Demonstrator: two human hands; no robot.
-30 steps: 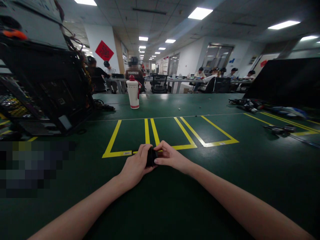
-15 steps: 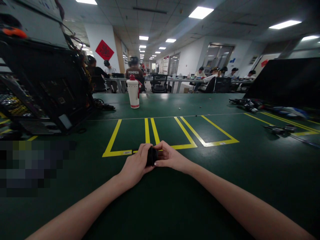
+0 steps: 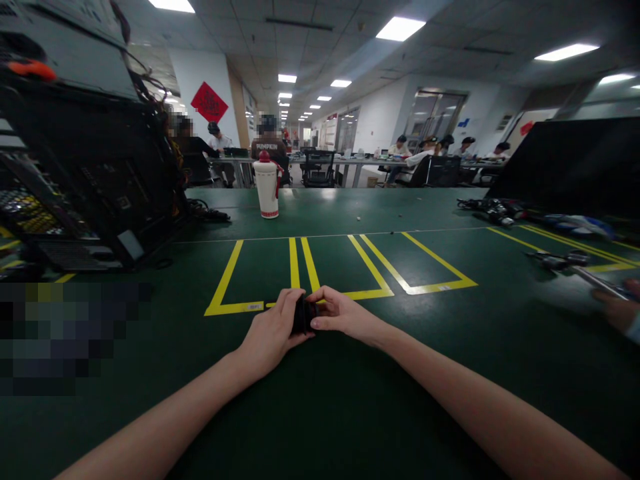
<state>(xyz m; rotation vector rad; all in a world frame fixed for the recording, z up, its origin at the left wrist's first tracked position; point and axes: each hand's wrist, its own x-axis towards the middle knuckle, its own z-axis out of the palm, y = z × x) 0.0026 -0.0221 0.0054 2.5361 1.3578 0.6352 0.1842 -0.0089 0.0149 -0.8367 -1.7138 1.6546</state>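
Between my hands, just above the green table, is a small black round object [image 3: 303,316] with a raised rim; its exact kind does not show. My left hand [image 3: 276,328] wraps round its left side, fingers over the top and thumb below. From the right, my right hand [image 3: 342,315] pinches the other end between thumb and fingers. Part of the object is hidden behind the fingers. Both hands are close together near the front edge of the yellow tape outlines [image 3: 367,293].
A white cup with a red lid [image 3: 267,187] stands farther back. An opened black computer case [image 3: 100,173] is on the left. At right are a black panel [image 3: 575,167], cables [image 3: 493,210], and another person's hand [image 3: 620,310] by a metal rod [image 3: 595,279].
Another person's hand has come in at the right edge by the rod. My right fingers have shifted slightly on the black object; my left hand keeps its hold.
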